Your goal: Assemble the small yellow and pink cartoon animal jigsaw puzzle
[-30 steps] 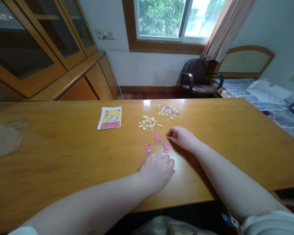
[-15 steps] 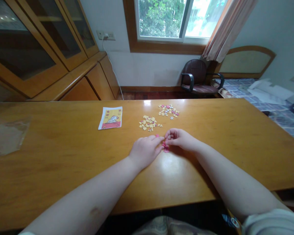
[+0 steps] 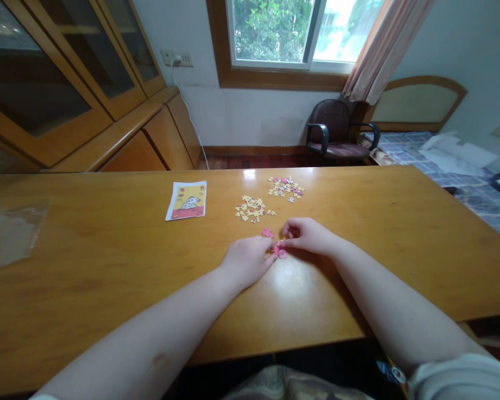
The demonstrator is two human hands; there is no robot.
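Observation:
Small pink puzzle pieces [image 3: 280,251] lie on the table between my two hands. My left hand [image 3: 248,259] is closed at their left edge, its thumb and fingertips gripping the pink pieces. From the right, my right hand [image 3: 306,235] reaches in with curled fingers, its thumb and a finger pinching at the same pieces. Another pink puzzle piece [image 3: 267,233] rests just beyond my left fingertips. A pile of yellow puzzle pieces [image 3: 250,209] sits farther back, and a mixed pile of yellow, pink and white puzzle pieces [image 3: 285,188] lies behind it to the right.
A picture card [image 3: 186,200] with a white animal lies at the back left of the wooden table [image 3: 120,244]. A clear plastic bag [image 3: 10,233] is at the far left. Beyond the table stand a cabinet [image 3: 108,150], a chair [image 3: 337,130] and a bed [image 3: 425,147].
My left fingers have drawn down and back a little, showing more of the pink piece beyond them. My right fingers have lifted slightly away from the left fingertips.

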